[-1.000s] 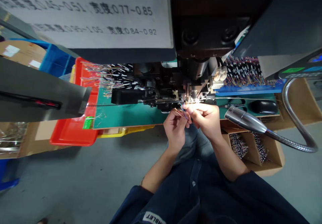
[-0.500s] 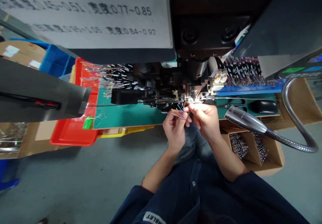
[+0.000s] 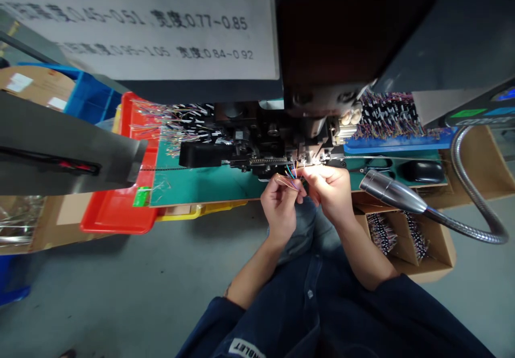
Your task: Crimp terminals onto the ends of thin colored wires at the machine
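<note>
Both hands meet at the front of a crimping machine (image 3: pixel 273 132), just below its lit working point. My left hand (image 3: pixel 281 205) is closed on a bundle of thin coloured wires (image 3: pixel 290 173), whose blue, orange and purple ends fan out above the fingers. Thumb and forefinger of my right hand (image 3: pixel 332 191) pinch at the bundle's right side, close against the machine's bright die area (image 3: pixel 311 156). A wire seems to be in that pinch, though the fingertips and glare hide its end. The rest of the bundle lies hidden between the palms.
A gooseneck lamp (image 3: pixel 392 190) reaches in from the right, near a black mouse-shaped object (image 3: pixel 422 170) and scissors (image 3: pixel 378 163). Wire bundles fill a blue tray (image 3: pixel 402 142) and a divided cardboard box (image 3: pixel 436 267). At left sits a red tray (image 3: pixel 116 213) beside the green mat (image 3: pixel 201 183).
The machine's dark ram block has come down over the working point. My hands stay nearly where they were, still on the wires.
</note>
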A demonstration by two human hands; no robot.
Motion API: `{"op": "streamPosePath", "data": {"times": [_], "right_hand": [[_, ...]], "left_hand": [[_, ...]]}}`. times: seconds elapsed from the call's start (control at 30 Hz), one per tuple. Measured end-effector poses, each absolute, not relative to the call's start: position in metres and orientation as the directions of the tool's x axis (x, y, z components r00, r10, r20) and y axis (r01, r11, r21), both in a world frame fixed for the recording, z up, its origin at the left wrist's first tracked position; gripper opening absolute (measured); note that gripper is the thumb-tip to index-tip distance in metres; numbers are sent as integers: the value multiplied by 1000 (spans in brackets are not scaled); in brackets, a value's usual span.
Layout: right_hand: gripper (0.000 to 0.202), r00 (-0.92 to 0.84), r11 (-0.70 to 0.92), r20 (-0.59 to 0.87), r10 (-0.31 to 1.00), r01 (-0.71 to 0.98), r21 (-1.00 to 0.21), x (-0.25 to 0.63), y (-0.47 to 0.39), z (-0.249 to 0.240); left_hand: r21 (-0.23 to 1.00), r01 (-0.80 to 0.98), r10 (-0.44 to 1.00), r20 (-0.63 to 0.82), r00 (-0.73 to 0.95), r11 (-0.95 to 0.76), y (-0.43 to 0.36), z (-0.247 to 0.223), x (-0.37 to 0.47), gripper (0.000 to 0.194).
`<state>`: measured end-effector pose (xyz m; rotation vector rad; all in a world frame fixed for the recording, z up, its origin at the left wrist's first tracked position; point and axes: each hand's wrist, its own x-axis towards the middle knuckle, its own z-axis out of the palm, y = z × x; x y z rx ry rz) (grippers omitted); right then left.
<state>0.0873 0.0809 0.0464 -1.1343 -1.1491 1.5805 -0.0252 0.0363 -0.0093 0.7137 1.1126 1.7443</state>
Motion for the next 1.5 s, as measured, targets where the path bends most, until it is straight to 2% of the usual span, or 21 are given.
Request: {"op": "streamPosePath", "data": {"times": [0.2,0.57,0.87,1.1,1.33,1.5], "right_hand": [[40,-261,-150,-123,958,-87,-985,89,81,49],[43,-121,-66,-56,991,-74,-995,84,73,38],[38,-272,-275,-185,944,-344,-898,84,79,28],[44,-239,-338,-270,933,-315,-887,81,79,32],[42,-235,-341,-277,932,-299,-891,81,79,31],[41,-232,-306,-244,942,-285,-908,81,78,28]], "left_hand": [[885,-436,927,-14,-375,-163,34,-11,-25,39],[909,-383,904,-16,-427,-164,35,-10,-22,43],[907,-388,894,-30,-448,-163,37,-6,-18,38],[886,-417,896,-2,-444,-204,39,-2,-17,37],[903,-393,894,-22,-448,-175,39,-2,-18,41],[896,-400,893,-12,-451,-190,38,-4,-19,37]]}}
